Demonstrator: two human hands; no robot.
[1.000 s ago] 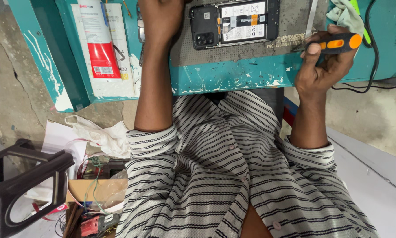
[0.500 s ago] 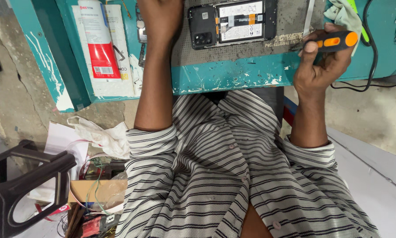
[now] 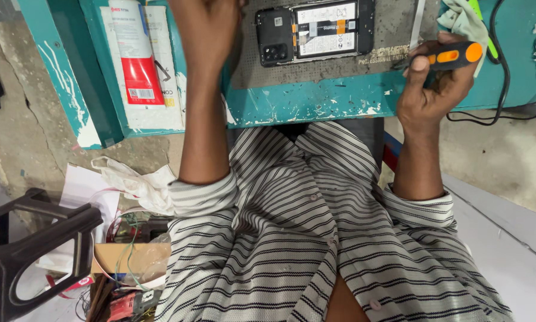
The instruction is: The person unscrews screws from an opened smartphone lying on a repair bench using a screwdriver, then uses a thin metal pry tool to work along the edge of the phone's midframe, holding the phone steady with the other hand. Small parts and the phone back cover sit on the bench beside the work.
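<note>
An opened black phone (image 3: 306, 31) lies back-up on a grey mat (image 3: 333, 65) on the teal bench (image 3: 315, 101), its insides showing. My right hand (image 3: 432, 89) grips a black and orange screwdriver (image 3: 449, 55) just right of the phone, by the bench's front edge. My left hand (image 3: 205, 33) rests on the bench to the left of the phone; its fingers run out of the top of the view, so whether it holds anything is hidden.
A red and white packet (image 3: 138, 62) sits in the teal side compartment at the left. A cloth (image 3: 461, 21) and a black cable (image 3: 506, 89) lie at the right. Below left are a black stool (image 3: 23, 250), crumpled paper and a box of wires (image 3: 128, 268).
My right hand with the screwdriver has shifted slightly down and away from the phone. The left hand stays on the bench. The view has tilted a little.
</note>
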